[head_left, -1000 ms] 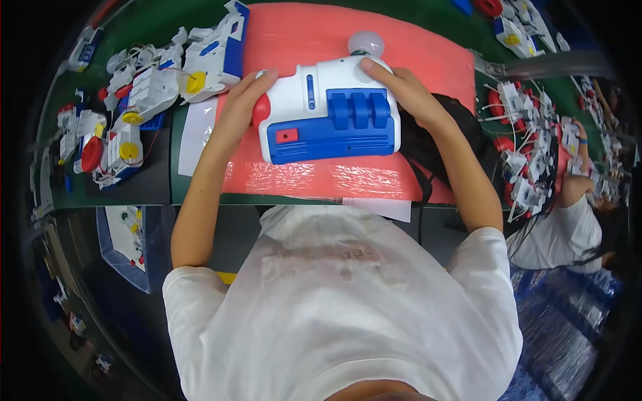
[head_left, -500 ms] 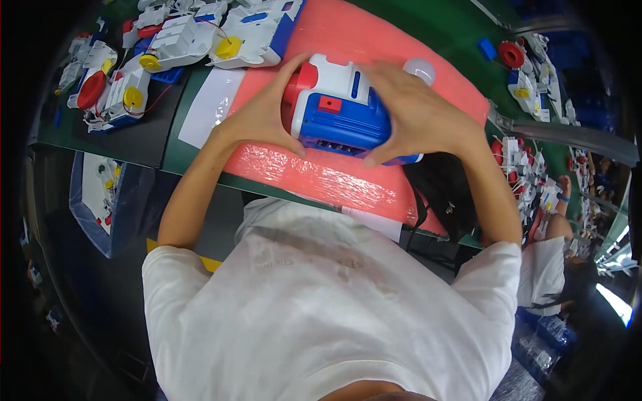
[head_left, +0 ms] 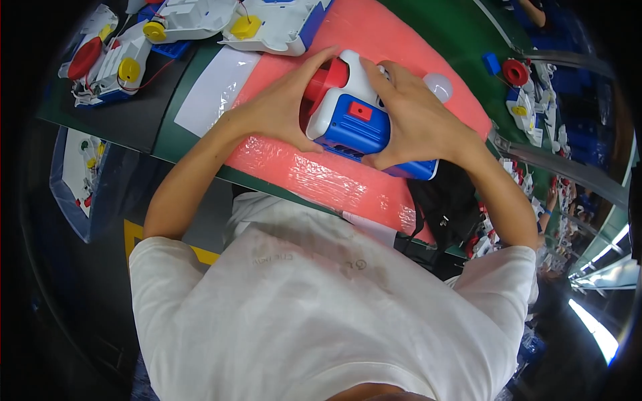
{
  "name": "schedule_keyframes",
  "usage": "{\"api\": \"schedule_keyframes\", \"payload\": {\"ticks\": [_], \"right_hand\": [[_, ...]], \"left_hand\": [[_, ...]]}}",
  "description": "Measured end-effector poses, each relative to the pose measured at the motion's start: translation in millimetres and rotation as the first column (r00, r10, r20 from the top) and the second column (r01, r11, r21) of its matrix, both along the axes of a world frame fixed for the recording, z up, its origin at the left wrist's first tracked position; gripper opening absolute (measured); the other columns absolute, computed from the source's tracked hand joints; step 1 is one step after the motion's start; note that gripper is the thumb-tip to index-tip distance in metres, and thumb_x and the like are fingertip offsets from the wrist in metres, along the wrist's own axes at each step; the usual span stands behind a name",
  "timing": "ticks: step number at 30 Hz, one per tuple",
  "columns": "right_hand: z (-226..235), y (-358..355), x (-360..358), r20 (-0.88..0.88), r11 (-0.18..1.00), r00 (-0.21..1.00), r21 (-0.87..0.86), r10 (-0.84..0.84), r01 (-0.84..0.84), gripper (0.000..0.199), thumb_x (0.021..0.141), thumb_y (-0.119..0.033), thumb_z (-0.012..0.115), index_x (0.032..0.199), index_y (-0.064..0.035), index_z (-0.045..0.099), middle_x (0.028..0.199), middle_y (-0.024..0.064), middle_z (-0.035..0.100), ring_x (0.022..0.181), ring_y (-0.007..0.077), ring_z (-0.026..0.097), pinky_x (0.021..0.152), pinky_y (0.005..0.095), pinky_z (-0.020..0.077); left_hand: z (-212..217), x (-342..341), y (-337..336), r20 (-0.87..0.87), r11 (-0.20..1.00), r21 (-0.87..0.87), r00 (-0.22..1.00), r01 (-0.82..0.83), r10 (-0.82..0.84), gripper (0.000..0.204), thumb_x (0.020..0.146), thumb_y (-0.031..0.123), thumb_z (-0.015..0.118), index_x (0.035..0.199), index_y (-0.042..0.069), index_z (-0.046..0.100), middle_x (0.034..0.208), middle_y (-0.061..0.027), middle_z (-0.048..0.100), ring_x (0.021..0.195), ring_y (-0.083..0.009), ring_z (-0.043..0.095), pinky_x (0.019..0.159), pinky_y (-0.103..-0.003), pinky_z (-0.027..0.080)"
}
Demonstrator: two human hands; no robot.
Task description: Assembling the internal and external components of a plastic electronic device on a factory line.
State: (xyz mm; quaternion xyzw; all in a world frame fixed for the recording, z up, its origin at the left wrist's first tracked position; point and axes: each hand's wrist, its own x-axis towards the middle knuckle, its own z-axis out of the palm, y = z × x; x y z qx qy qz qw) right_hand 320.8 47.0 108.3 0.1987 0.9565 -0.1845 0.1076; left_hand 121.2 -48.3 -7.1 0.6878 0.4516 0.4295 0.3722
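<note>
On a green bench (head_left: 167,134) lined with a pink foam sheet (head_left: 321,177), a worker in a white shirt clasps a white, blue and red plastic toy housing (head_left: 351,113) between both hands. At far left lie half-built toy shells (head_left: 110,57) with yellow and red wheels, next to a clear plastic sleeve (head_left: 214,90). The left hand (head_left: 281,110) cups the housing's red, round end, its grip closed around that side, fingers spread over the top. The housing's long axis runs from upper left to lower right, its blue face with a small red square turned toward the worker. The right hand (head_left: 418,123) covers the opposite, lower-right end, grip wrapped tight; both hands are equally near. Beyond it sits a white dome (head_left: 438,87), and farther right a red spool (head_left: 515,71).
</note>
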Motion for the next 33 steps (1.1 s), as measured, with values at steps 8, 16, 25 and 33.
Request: {"api": "schedule_keyframes", "payload": {"ticks": [8, 16, 25, 33], "right_hand": [[-3, -4, 8, -0.052, 0.998, 0.997, 0.022, -0.054, 0.056, 0.109, 0.049, -0.040, 0.081, 0.133, 0.0082, 0.032, 0.106, 0.0307, 0.048, 0.096, 0.0423, 0.052, 0.084, 0.0418, 0.0448], [3, -8, 20, -0.005, 0.994, 0.995, -0.021, -0.104, 0.104, 0.110, 0.052, -0.041, 0.083, 0.139, 0.0009, 0.029, 0.118, 0.0296, 0.044, 0.105, 0.0426, 0.051, 0.092, 0.0436, 0.0412], [-49, -104, 136, -0.541, 0.508, 0.155, -0.599, -0.827, 0.619, 0.074, 0.065, -0.005, 0.080, 0.126, -0.0017, 0.037, 0.113, 0.0132, 0.050, 0.099, 0.0200, 0.053, 0.090, 0.0329, 0.0430], [-87, -101, 100, -0.436, 0.474, 0.229, -0.611, -0.870, 0.634, 0.092, 0.060, -0.021, 0.086, 0.134, 0.0014, 0.036, 0.110, 0.0178, 0.060, 0.104, 0.0249, 0.059, 0.091, 0.0361, 0.0443]], "left_hand": [[-3, 0, 4, 0.059, 0.993, -0.096, 0.996, 0.067, -0.061, 0.122, 0.041, 0.020, 0.089, 0.142, 0.009, 0.021, 0.138, -0.0176, 0.038, 0.125, -0.0317, 0.041, 0.101, -0.038, 0.039], [7, 2, 0, -0.041, 0.996, -0.094, 0.999, 0.003, -0.007, 0.124, 0.042, 0.024, 0.091, 0.142, 0.008, 0.020, 0.141, -0.0185, 0.034, 0.130, -0.0315, 0.036, 0.105, -0.038, 0.034], [102, 61, 8, -0.448, 0.941, 0.298, 0.894, 0.162, -0.012, 0.104, 0.053, 0.035, 0.085, 0.137, 0.005, 0.032, 0.135, -0.0219, 0.037, 0.128, -0.0387, 0.034, 0.104, -0.046, 0.030], [106, 134, 83, -0.770, 0.872, -0.257, 0.458, 0.416, -0.445, 0.121, 0.044, 0.053, 0.080, 0.141, 0.005, 0.026, 0.126, -0.0266, 0.046, 0.113, -0.0405, 0.049, 0.093, -0.046, 0.042]]}}
